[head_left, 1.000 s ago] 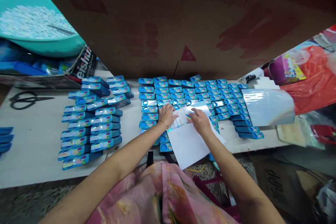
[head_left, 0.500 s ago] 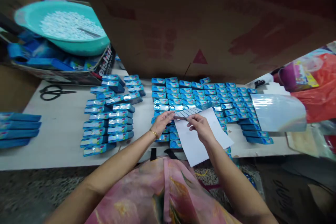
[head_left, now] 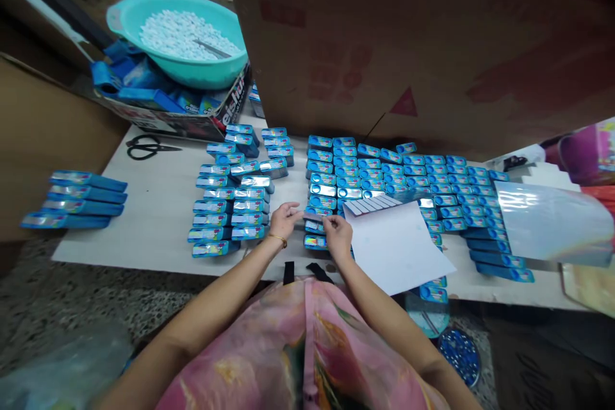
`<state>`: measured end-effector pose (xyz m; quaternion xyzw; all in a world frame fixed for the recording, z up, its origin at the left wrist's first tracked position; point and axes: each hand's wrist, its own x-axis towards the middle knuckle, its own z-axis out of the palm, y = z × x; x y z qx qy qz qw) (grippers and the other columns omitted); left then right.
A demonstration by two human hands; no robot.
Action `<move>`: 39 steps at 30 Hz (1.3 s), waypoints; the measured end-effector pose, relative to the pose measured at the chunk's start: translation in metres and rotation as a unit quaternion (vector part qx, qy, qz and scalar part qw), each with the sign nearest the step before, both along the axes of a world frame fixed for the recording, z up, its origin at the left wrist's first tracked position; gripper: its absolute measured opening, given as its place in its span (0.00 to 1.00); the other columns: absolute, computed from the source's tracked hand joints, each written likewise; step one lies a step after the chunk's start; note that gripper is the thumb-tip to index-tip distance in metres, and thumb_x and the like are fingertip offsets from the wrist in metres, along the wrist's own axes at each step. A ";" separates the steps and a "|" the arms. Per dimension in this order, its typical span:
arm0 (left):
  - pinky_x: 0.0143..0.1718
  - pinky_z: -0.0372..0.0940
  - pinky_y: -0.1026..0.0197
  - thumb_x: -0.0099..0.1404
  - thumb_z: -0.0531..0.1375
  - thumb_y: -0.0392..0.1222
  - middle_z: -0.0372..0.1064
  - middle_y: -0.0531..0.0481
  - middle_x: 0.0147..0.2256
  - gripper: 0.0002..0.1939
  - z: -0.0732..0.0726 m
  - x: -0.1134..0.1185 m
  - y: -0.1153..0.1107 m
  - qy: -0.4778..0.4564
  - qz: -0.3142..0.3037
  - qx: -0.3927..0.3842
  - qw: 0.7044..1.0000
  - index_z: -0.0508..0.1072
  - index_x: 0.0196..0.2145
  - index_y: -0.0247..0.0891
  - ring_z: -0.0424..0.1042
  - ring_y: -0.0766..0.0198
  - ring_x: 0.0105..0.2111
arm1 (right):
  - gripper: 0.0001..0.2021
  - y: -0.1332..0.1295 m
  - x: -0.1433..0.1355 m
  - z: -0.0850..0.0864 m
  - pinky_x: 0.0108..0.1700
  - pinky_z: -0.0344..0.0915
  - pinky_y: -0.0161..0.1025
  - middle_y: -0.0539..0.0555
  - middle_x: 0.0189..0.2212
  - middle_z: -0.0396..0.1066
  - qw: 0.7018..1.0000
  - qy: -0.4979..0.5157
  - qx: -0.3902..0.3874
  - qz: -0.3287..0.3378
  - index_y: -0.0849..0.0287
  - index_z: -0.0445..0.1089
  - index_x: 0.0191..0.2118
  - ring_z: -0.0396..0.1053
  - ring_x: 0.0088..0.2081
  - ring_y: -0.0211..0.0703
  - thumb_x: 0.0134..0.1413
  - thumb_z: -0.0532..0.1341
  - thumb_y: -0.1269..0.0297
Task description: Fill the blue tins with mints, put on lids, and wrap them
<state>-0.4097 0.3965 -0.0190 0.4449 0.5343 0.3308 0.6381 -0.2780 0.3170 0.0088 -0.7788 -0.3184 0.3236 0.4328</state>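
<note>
A thin narrow strip (head_left: 313, 216) is stretched between my two hands. My left hand (head_left: 284, 221) pinches its left end, and my right hand (head_left: 339, 235) pinches its right end. Below the strip stand small blue boxes (head_left: 316, 242) in close rows. Right of my right hand, a white sheet (head_left: 398, 246) lies over some of the boxes, with several pale strips (head_left: 369, 204) along its upper edge. Another group of blue boxes (head_left: 211, 220) stands left of my left hand.
Black scissors (head_left: 147, 147) lie at the left, near a stack of blue boxes (head_left: 86, 198). A turquoise basin (head_left: 202, 73) of white pieces rests on an open carton (head_left: 163, 125). A large cardboard box (head_left: 336, 45) borders the back. Clear plastic sheeting (head_left: 552, 221) lies at the right.
The view has shifted left. My hands have moved left, off the white sheet, with the thin strip between them; they were beside the pale strips before.
</note>
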 end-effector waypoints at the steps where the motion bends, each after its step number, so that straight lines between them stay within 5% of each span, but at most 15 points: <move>1: 0.29 0.61 0.62 0.45 0.63 0.41 0.67 0.55 0.22 0.18 -0.003 0.002 0.003 0.011 0.003 0.011 1.000 0.67 0.35 0.34 0.67 0.67 0.24 | 0.14 0.003 0.001 -0.004 0.29 0.60 0.34 0.51 0.23 0.68 1.000 -0.022 -0.005 0.004 0.60 0.67 0.27 0.63 0.26 0.38 0.46 0.54 0.54; 11: 0.30 0.61 0.62 0.44 0.62 0.42 0.68 0.54 0.21 0.18 -0.021 0.009 0.011 0.045 0.014 0.015 0.999 0.67 0.35 0.35 0.68 0.65 0.24 | 0.12 0.016 0.005 -0.015 0.31 0.56 0.34 0.52 0.27 0.68 0.964 -0.235 -0.080 0.098 0.59 0.68 0.29 0.64 0.29 0.39 0.51 0.52 0.59; 15: 0.30 0.62 0.62 0.45 0.61 0.41 0.68 0.53 0.22 0.17 -0.026 0.012 0.009 0.061 0.022 0.016 0.998 0.68 0.35 0.34 0.68 0.65 0.24 | 0.13 0.015 0.008 -0.003 0.33 0.54 0.35 0.54 0.33 0.67 0.917 -0.329 -0.160 0.161 0.59 0.67 0.38 0.64 0.33 0.40 0.55 0.49 0.60; 20: 0.32 0.63 0.61 0.47 0.60 0.38 0.70 0.49 0.27 0.13 -0.032 0.008 0.011 0.172 0.028 0.055 0.983 0.70 0.34 0.34 0.69 0.63 0.27 | 0.17 0.006 0.013 0.011 0.37 0.53 0.38 0.56 0.37 0.64 0.821 -0.437 -0.148 0.337 0.55 0.61 0.50 0.61 0.36 0.43 0.55 0.48 0.70; 23: 0.34 0.62 0.60 0.53 0.56 0.40 0.70 0.47 0.30 0.12 -0.021 0.011 0.017 0.197 0.031 0.101 0.975 0.70 0.36 0.34 0.69 0.62 0.30 | 0.20 0.002 0.014 0.019 0.35 0.54 0.40 0.57 0.36 0.64 0.791 -0.464 -0.141 0.373 0.55 0.59 0.52 0.61 0.35 0.44 0.53 0.50 0.72; 26: 0.38 0.61 0.61 0.59 0.52 0.42 0.69 0.46 0.36 0.14 0.007 0.035 0.024 0.196 -0.019 0.223 0.955 0.69 0.40 0.36 0.68 0.62 0.35 | 0.18 -0.005 0.025 0.039 0.34 0.55 0.39 0.56 0.36 0.64 0.796 -0.457 -0.084 0.389 0.55 0.61 0.51 0.61 0.33 0.42 0.54 0.49 0.71; 30: 0.44 0.56 0.58 0.61 0.49 0.46 0.69 0.47 0.40 0.15 0.043 0.098 0.026 0.209 -0.215 0.332 0.894 0.69 0.42 0.40 0.65 0.60 0.41 | 0.18 -0.008 0.087 0.081 0.39 0.57 0.37 0.56 0.36 0.65 0.847 -0.445 0.054 0.285 0.54 0.62 0.51 0.61 0.37 0.41 0.56 0.47 0.69; 33: 0.45 0.54 0.54 0.56 0.54 0.53 0.67 0.45 0.42 0.22 0.051 0.144 0.018 0.279 -0.343 0.353 0.825 0.68 0.45 0.40 0.61 0.54 0.44 | 0.16 0.003 0.160 0.092 0.41 0.58 0.38 0.56 0.37 0.65 0.870 -0.459 0.049 0.172 0.55 0.65 0.49 0.61 0.39 0.42 0.56 0.48 0.67; 36: 0.43 0.54 0.52 0.50 0.60 0.54 0.64 0.43 0.43 0.31 0.044 0.171 0.006 0.338 -0.398 0.363 0.772 0.62 0.50 0.40 0.59 0.51 0.45 | 0.14 0.015 0.221 0.074 0.40 0.57 0.38 0.56 0.37 0.66 0.849 -0.483 -0.042 0.209 0.56 0.68 0.45 0.60 0.39 0.44 0.55 0.51 0.66; 39: 0.42 0.52 0.53 0.49 0.62 0.49 0.60 0.44 0.44 0.34 0.033 0.178 -0.003 0.372 -0.388 0.382 0.752 0.59 0.53 0.43 0.57 0.52 0.45 | 0.15 0.018 0.248 0.043 0.39 0.56 0.38 0.57 0.38 0.65 0.812 -0.495 -0.130 0.279 0.55 0.67 0.46 0.59 0.38 0.45 0.54 0.52 0.66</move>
